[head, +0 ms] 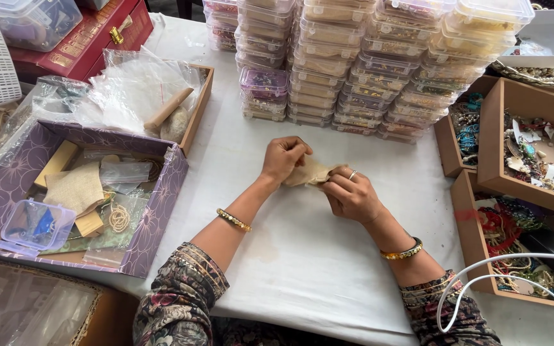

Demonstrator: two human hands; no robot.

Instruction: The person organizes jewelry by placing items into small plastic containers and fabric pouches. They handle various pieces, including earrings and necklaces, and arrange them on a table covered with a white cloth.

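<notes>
At the centre of the frame, over the white-covered bench, the left hand and the right hand are both closed on a small beige cloth pouch, each pinching one end, so the pouch sits between them just above the cloth. Above the hands, in the upper middle of the frame, stand stacks of clear plastic boxes, well apart from the pouch. At the left lies a purple flowered box with beige pieces and small bags, and at the right edge are wooden trays full of coloured beads.
</notes>
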